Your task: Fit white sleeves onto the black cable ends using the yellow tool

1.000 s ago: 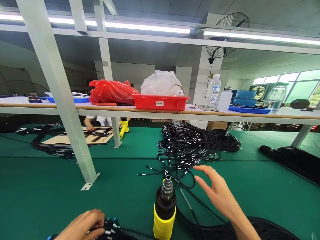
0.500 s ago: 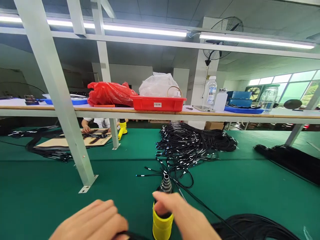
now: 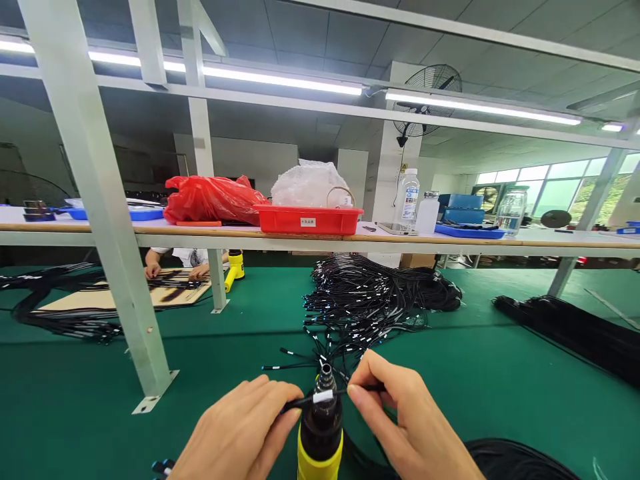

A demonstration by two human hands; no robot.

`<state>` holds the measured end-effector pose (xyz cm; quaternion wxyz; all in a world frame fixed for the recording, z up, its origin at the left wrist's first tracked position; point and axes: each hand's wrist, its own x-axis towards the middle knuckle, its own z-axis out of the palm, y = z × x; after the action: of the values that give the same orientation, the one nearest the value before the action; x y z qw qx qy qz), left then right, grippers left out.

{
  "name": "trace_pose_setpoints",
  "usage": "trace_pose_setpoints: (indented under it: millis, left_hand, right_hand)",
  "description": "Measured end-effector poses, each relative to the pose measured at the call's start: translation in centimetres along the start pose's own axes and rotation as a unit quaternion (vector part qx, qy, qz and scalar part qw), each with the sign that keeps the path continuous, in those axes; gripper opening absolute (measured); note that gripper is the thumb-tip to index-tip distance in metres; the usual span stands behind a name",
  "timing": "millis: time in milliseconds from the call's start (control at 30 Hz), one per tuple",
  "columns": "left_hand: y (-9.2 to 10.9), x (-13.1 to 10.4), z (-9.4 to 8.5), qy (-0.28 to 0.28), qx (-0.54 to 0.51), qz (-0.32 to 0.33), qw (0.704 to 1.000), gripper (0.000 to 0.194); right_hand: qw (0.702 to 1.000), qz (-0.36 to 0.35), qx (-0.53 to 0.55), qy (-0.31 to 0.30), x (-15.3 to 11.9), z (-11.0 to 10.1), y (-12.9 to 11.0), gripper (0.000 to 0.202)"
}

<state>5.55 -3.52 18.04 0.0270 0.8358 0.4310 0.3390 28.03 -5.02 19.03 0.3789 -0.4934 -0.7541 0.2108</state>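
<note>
A black cable with a white sleeve is stretched between my two hands. It crosses in front of the metal nozzle of a yellow and black heat gun, which stands nozzle up. My left hand pinches the cable left of the white sleeve. On the other side, my right hand grips it between thumb and forefinger. Whether the cable touches the nozzle I cannot tell. Several blue-tipped cable ends show below my left hand.
Beyond the heat gun lies a big heap of black cables. More cable bundles lie at right and lower right. A metal post rises at left. A red tray sits on the shelf. Behind it, a co-worker's hands handle cables.
My right hand has moved off the front of the heat gun and now grips the cable. My left hand has moved up and right, bringing the cable to the nozzle. The view has shifted slightly.
</note>
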Motion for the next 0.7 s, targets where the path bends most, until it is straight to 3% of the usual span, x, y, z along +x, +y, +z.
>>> trace_pose_setpoints:
  millis: [133,267,567,700]
  left_hand:
    - [-0.1,0.8,0.6,-0.025,-0.002,0.002,1.0,0.036]
    - [-0.6,1.8,1.5,-0.072,-0.023,-0.069,0.995,0.039]
    - [0.0,3.0,1.9,-0.043,-0.081,-0.144,0.985,0.044]
    - [-0.5,3.3,2.4,-0.066,-0.087,-0.154,0.982,0.045]
  right_hand:
    - [0.998,0.047,-0.028,0.03,0.9,0.3,0.9,0.02]
    - [0.995,0.073,-0.044,0.053,1.6,0.7,1.3,0.021]
    - [0.993,0.08,-0.052,0.066,2.6,1.0,1.8,0.02]
    - [0.993,0.08,-0.055,0.071,2.7,1.2,2.1,0.021]
